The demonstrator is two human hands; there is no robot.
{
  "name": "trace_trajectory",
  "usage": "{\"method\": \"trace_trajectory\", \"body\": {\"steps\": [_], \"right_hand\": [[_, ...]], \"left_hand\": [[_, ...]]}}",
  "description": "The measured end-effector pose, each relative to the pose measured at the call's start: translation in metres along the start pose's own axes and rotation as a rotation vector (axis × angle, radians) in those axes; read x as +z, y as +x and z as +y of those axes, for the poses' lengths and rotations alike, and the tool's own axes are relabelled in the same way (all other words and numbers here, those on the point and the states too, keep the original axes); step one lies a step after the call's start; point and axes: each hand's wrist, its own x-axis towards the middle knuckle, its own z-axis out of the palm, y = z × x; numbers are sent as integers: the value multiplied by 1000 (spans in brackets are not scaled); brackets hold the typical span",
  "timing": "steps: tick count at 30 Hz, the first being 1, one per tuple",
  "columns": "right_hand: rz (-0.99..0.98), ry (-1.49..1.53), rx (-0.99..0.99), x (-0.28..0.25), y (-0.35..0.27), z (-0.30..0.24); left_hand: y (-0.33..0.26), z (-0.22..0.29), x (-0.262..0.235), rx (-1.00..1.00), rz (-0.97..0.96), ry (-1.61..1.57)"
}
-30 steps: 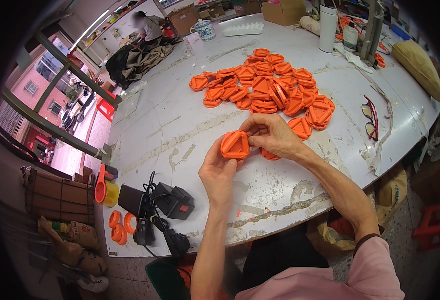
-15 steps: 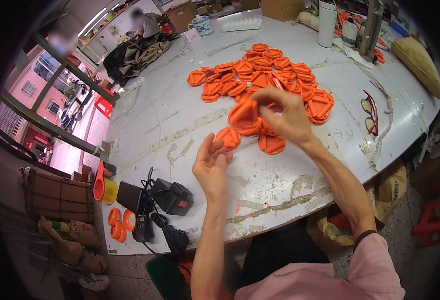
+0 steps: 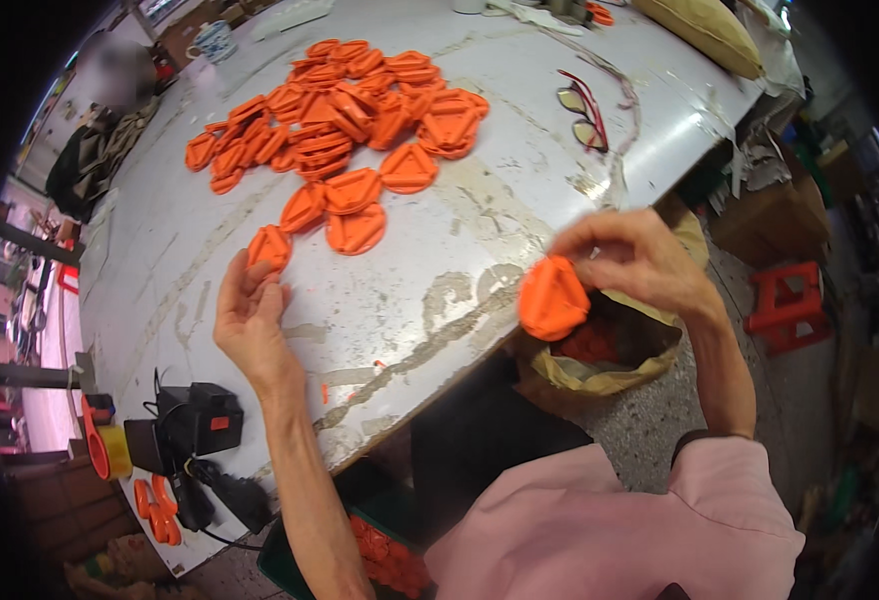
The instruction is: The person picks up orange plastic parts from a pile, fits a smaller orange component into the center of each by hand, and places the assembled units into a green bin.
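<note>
My right hand pinches an orange rounded-triangle plastic piece and holds it past the table's near edge, above a yellowish sack with more orange pieces inside. My left hand rests open on the white table, its fingertips touching another orange piece. A big heap of the same orange pieces lies farther back on the table, with three loose ones near my left hand.
Black power adapters with cables and a yellow tape roll sit at the table's left end. Glasses lie at the right. A red stool and cardboard boxes stand on the floor. A seated person is far left.
My right hand has carried an orange piece from the heap to beyond the table's near edge, over the sack. My left hand has stayed on the table, fingers now at a loose piece.
</note>
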Motion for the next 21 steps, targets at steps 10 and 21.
{"method": "trace_trajectory", "body": {"steps": [10,21], "right_hand": [[147,-624,642,52,-100,277],[-330,-278,204,30,-60,118]], "left_hand": [[-5,-14,22,2,-73,43],[-3,-6,23,36,-57,80]]}}
